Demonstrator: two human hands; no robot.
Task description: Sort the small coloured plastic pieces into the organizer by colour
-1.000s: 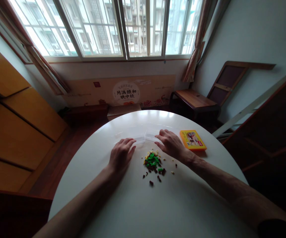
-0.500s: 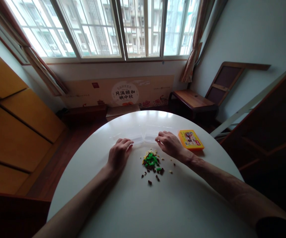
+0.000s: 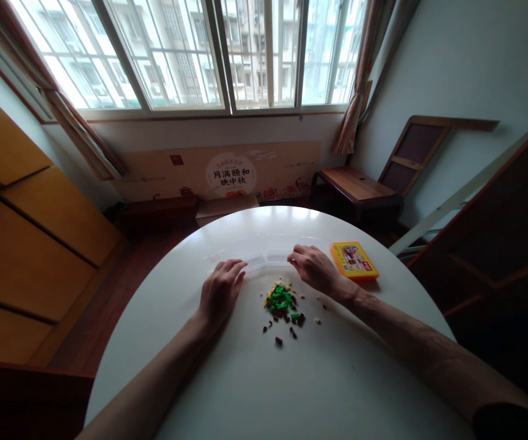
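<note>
A small heap of green, brown and yellow toy bricks (image 3: 282, 302) lies on the round white table (image 3: 291, 379). Just beyond it sits a clear plastic tray (image 3: 264, 250) with compartments. My left hand (image 3: 219, 290) rests palm down on the table to the left of the heap, fingers loosely curled, fingertips at the tray's near edge, holding nothing. My right hand (image 3: 314, 267) lies to the right of the heap, fingers bent, fingertips touching the tray's near edge. Whether it pinches anything I cannot make out.
An orange flat box (image 3: 353, 260) with a picture lid lies right of my right hand. A wooden bench (image 3: 355, 183) and folded frame stand beyond the table. Wooden cabinets (image 3: 25, 232) line the left; windows (image 3: 209, 55) fill the far wall.
Both hands have drawn back slightly toward the tray's near edge and their fingers have curled a little more. The view has shifted slightly; the bricks have not moved.
</note>
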